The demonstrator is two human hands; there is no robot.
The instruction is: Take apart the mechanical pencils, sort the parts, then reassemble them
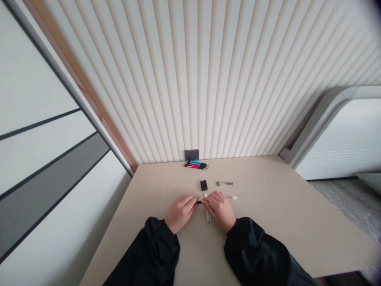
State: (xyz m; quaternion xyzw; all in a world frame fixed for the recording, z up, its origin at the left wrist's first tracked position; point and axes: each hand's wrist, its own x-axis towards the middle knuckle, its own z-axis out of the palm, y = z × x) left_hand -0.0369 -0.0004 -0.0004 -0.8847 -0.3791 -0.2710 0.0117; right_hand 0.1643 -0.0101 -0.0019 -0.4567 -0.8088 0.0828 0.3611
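Note:
Between my fingertips lies a short dark pen part [199, 202], black with a hint of teal at its left end. My left hand [180, 211] pinches that left end, and my right hand [219, 209] grips the other end; most of the part is hidden by the fingers. Thin whitish sticks [208, 216] lie on the table, partly covered by my right hand. Just beyond the hands, several black pen grips [204, 185] sit side by side. To their right are small metal pieces [218, 184] and a row of small metal tips [229, 183]. Small white pieces [234, 198] rest beside my right hand.
A bundle of pens [196, 165] in blue, red and black lies at the back of the beige table [262, 222]. Behind it, a dark socket plate [191, 154] is on the ribbed wall. A white cabinet stands left, a white headboard [342, 139] right.

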